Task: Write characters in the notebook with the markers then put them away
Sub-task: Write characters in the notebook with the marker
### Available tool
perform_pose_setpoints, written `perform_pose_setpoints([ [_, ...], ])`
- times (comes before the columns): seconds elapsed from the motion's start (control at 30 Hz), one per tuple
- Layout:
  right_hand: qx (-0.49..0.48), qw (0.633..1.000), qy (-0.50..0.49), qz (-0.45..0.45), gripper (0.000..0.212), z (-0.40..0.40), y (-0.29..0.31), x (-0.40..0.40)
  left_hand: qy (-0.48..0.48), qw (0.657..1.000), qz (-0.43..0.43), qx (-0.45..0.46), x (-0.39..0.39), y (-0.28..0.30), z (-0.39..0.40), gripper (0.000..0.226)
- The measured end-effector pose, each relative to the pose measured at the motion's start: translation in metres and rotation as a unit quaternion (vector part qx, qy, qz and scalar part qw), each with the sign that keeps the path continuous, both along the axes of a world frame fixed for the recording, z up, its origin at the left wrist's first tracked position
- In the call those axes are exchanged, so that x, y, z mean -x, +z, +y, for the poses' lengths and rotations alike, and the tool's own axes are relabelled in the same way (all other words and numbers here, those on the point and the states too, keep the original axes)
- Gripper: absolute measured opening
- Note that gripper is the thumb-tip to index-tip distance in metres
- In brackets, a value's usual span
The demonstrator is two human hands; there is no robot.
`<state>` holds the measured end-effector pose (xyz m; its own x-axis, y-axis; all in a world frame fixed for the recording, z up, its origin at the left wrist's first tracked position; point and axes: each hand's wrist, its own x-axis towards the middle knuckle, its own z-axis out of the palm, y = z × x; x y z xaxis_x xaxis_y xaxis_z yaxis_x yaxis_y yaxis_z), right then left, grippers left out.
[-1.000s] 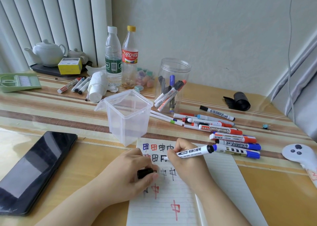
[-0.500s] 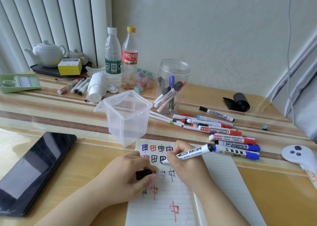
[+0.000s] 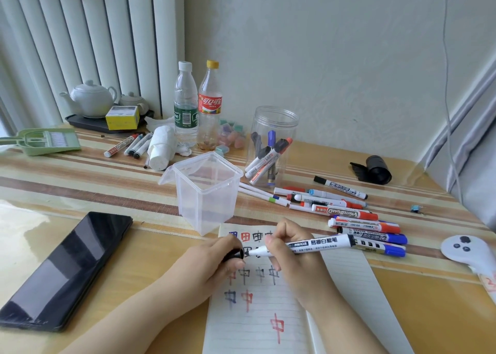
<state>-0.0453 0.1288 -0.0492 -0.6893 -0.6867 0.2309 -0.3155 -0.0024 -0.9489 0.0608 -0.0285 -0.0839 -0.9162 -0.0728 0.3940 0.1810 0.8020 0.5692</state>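
An open lined notebook lies at the table's near edge, with red, blue and black characters on its left page. My right hand grips a white marker with a black end, held nearly level, its tip pointing left. My left hand pinches the black cap, whose mouth sits right at the marker's tip. Loose markers lie in a pile behind the notebook. A round clear jar holds several markers. A square clear tub stands just behind the notebook.
A black phone lies at the near left. Two bottles, a tissue roll, more markers, a teapot tray and a green dustpan line the back. A white controller and black roll sit at the right.
My right hand lifted the marker off the page and turned it level. My left hand brought the black cap up to the marker's tip.
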Motion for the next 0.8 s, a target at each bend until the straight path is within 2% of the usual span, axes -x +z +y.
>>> perform_pose_setpoints([
  [0.17,-0.002,1.000,0.004,-0.009,0.031,-0.001,-0.002,-0.005,-0.019,1.000,0.013,-0.011,-0.002,-0.001,0.003,0.035],
  [0.33,-0.004,1.000,0.008,-0.003,0.031,-0.004,-0.006,-0.005,-0.019,0.999,0.034,0.022,0.000,-0.001,0.004,0.045],
  [0.5,0.014,0.998,0.052,-0.014,0.028,-0.009,-0.008,-0.009,-0.030,0.996,0.055,0.066,-0.002,0.006,0.011,0.036],
  [0.7,0.062,0.991,0.068,-0.101,0.028,-0.010,-0.008,-0.010,-0.024,0.988,0.073,0.131,0.005,0.014,0.020,0.032],
  [0.8,0.071,0.986,0.059,-0.137,0.030,-0.010,-0.007,-0.010,-0.039,0.989,0.066,0.126,0.007,0.017,0.019,0.034],
])
